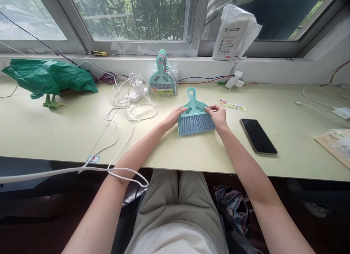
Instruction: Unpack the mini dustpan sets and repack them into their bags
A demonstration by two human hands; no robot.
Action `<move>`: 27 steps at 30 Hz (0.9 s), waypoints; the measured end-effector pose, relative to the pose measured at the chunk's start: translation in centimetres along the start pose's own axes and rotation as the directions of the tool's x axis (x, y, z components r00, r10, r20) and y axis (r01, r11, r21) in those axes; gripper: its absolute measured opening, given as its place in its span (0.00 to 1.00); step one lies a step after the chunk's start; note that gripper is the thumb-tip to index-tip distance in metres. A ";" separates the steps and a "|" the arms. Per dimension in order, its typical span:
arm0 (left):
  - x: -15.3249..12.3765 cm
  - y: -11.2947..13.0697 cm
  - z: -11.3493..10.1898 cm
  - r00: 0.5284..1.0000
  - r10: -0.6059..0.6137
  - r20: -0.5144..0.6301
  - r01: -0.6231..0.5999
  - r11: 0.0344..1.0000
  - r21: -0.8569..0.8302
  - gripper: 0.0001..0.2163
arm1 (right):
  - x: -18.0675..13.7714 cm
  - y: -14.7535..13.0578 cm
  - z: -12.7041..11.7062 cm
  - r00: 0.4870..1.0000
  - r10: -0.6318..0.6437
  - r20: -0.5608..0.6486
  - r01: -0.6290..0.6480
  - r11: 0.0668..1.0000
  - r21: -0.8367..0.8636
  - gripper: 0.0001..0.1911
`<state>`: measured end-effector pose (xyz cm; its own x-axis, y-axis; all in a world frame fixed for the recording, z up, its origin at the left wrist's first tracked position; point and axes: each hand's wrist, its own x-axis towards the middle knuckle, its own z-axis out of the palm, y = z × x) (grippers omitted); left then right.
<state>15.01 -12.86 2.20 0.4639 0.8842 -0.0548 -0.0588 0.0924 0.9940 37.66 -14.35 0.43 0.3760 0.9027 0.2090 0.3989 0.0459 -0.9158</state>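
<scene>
A small teal dustpan with a grey-blue brush [195,117] nested in it lies flat on the pale desk [54,130], handle pointing away from me. My left hand [175,116] grips its left edge, thumb on top. My right hand [218,115] pinches its right edge. Behind it, against the window ledge, a stack of packaged dustpan sets [162,77] stands upright in clear wrap. A small printed label strip [232,106] lies just right of my right hand.
A black phone [258,136] lies to the right. White cables and a charger [131,101] sprawl left of centre. A green plastic bag [49,77] sits far left. A white parcel [232,35] leans on the window sill. A paper bag [337,144] lies at the right edge.
</scene>
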 end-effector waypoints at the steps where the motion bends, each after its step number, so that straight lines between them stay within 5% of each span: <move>1: -0.1 0.1 0.0 0.999 0.014 0.043 -0.014 1.000 -0.002 0.22 | 0.1 0.1 0.0 1.000 -0.008 -0.010 0.008 1.000 0.008 0.24; 6: -0.4 0.0 -0.5 0.999 0.035 0.039 -0.035 0.999 -0.011 0.19 | 1.4 1.5 -0.8 0.988 -0.147 0.056 0.155 0.971 -0.180 0.29; 9: -0.2 -0.1 -1.0 1.000 -0.001 -0.004 0.000 1.000 -0.022 0.16 | 2.4 2.9 -2.2 0.976 -0.217 -0.008 0.181 0.831 -0.525 0.32; 12: 0.0 -0.2 -1.4 0.999 0.018 -0.038 -0.019 0.999 -0.034 0.15 | 3.4 4.3 -3.5 0.994 -0.105 0.027 0.093 0.693 -0.715 0.35; 16: 0.5 -0.5 -1.8 0.998 0.036 -0.044 -0.038 0.999 -0.035 0.15 | 4.0 5.4 -4.1 0.996 0.087 0.028 -0.037 0.660 -0.750 0.35; 27: 1.9 -1.6 -3.8 0.938 0.023 -0.346 -0.088 0.981 -0.175 0.16 | 0.8 2.3 -0.7 0.974 -0.129 0.188 0.220 0.751 -0.623 0.18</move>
<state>12.63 -9.60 0.17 0.1280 0.9899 -0.0615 -0.2535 0.0926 0.9629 39.42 -13.85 -1.25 0.1569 0.9535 0.2575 0.9032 -0.0331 -0.4279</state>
